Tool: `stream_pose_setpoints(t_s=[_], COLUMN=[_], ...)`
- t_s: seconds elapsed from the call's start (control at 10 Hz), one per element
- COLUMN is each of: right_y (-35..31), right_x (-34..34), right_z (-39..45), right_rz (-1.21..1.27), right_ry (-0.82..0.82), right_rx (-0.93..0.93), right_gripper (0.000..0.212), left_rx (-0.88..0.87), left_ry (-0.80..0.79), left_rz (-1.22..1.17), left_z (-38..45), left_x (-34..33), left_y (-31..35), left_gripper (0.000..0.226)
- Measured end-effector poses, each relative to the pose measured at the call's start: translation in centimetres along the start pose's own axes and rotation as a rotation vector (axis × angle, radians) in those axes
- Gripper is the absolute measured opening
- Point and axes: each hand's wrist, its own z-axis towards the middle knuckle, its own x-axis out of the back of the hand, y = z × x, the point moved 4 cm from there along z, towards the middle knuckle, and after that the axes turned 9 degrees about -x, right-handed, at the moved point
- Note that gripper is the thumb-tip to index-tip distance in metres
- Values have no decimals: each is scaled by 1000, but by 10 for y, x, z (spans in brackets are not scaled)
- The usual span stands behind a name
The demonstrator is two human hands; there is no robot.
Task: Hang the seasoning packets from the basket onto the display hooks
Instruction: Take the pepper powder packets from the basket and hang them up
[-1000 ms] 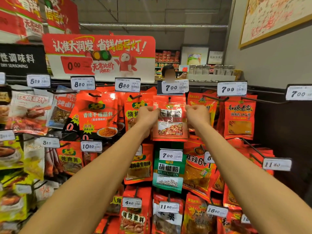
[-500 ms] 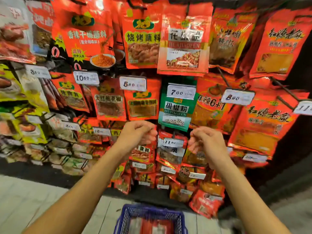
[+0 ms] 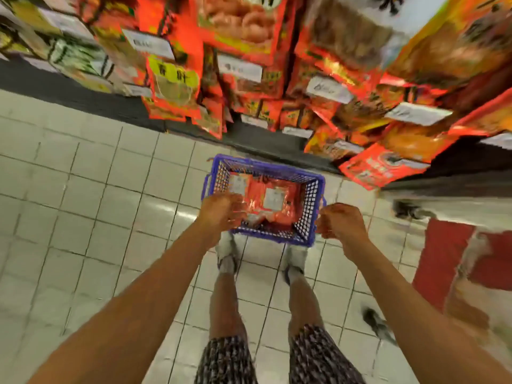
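Bare forearms, no sleeves; left hand, right hand. Black-and-white patterned shorts at 6 o'clock. Bare lower legs. Pale grey-white shoes.

A basket is sitting on the tiled floor, just beyond the person's two feet. Seasoning packets are lying inside it. The left hand is hovering over the basket's near left corner, while the right hand is hanging just outside its right wall. Farther away, hanging packets are filling the display rack across the far side, reaching lower toward the right. A mat is lying on the floor at the right.
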Motion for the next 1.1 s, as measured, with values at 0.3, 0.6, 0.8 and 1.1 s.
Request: stream_pose_setpoints(t_s=[0.3,0.6,0.8,1.1], right_y=[135,151,181,172], right_x=[-88,-156,-169,-205], right_z=[178,360,423,313], right_rz=[-363,-636,-731,-37], right_ry=[3,272,352,-354], right_rx=[-187,-40,-122,63], right_gripper=[19,67,40,34], left_rx=[200,179,198,148], left_ry=[82,-1,-43,-84], left_rz=[72,139,247,194], left_z=[161,301,340,338], left_x=[12,1,3,-20], left_y=[-145,-244,-294,-283], left_gripper=[16,25,18,18])
